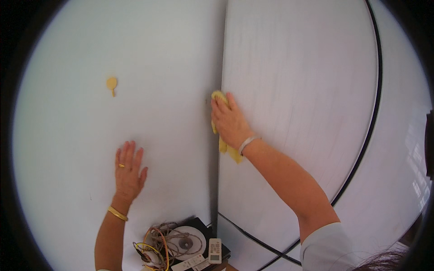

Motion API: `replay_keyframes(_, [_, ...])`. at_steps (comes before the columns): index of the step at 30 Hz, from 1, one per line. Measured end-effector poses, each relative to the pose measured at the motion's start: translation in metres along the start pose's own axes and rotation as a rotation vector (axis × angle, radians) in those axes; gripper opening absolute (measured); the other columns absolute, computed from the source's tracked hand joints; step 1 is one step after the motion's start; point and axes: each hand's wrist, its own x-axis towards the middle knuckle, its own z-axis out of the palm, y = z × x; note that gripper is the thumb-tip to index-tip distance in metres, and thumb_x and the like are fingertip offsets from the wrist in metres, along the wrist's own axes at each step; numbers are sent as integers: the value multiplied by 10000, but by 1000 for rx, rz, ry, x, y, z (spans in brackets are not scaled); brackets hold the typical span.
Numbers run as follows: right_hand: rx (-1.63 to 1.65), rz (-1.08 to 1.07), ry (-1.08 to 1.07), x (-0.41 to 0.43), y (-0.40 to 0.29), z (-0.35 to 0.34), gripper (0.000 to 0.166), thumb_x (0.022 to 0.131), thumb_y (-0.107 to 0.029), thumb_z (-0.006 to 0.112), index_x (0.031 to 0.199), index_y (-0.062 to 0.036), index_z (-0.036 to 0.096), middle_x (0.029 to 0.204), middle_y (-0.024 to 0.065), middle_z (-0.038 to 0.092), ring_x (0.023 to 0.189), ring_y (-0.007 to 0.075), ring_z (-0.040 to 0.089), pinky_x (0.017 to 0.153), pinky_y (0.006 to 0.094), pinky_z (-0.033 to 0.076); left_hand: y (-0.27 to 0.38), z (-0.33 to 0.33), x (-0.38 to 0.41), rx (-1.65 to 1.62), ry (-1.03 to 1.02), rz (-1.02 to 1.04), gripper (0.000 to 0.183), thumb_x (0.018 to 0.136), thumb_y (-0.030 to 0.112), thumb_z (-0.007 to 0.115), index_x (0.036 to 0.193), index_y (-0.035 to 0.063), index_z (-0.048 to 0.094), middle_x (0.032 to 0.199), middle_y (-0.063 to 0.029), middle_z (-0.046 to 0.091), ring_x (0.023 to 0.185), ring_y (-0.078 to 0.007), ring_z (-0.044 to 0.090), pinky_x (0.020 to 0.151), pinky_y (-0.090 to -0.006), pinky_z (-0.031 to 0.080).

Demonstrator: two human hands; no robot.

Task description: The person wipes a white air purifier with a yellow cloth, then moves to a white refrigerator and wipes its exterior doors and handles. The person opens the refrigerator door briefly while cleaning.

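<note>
My right hand [230, 118] presses a yellow cloth [236, 155] against the left edge of a glossy white panel [291, 84], beside a narrow dark gap. Part of the cloth hangs below the palm. A light bracelet circles that wrist. On the left, my left hand [130, 169] is spread with its palm toward a plain white wall [162, 67]; whether it touches the surface is hard to tell. It holds nothing, and wears a gold ring and a gold bangle. Above it, a small yellow adhesive hook [111, 84] is stuck to the wall.
Low in front, a black box [198, 224] carries a pale disc [196, 237], tangled cords [157, 242] and several remote controls, one of them white [215, 250]. Dark seams [376, 91] cross the white panels on the right. A dark object [430, 145] stands at the far right rim.
</note>
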Motion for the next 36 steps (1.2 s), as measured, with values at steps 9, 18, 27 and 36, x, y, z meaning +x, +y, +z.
replay_keyframes(9, [-272,507,205,25,150,-65,382,834,-173,498,1211,-120,531,1327,107,460,1261,240,393,1036,589,230,-34,1,-5,217,-107,25,687,775,304,669,1352,76,374,1455,-175,268,1364,-305,233,1101,-498,161])
replay_keyframes(18, [-467,955,437,81,300,-109,326,835,-237,490,1081,-55,600,1198,168,520,1204,327,399,1010,519,298,-32,12,-7,204,-113,21,699,766,357,660,1347,71,395,1469,-185,248,1369,-327,221,1095,-523,155])
replay_keyframes(27, [-373,667,382,132,297,-88,326,836,-254,501,1114,-126,612,1187,81,548,1189,282,417,1024,478,296,-28,11,-5,229,-102,-37,654,761,357,666,1316,89,447,1454,-147,303,1368,-281,246,1099,-492,167])
replay_keyframes(36, [-363,323,164,122,145,-54,321,890,-187,459,1140,-33,588,1235,115,531,1237,297,387,1052,463,283,-37,7,-2,224,-60,1,631,746,260,684,1302,69,454,1458,-138,300,1364,-278,257,1101,-484,172])
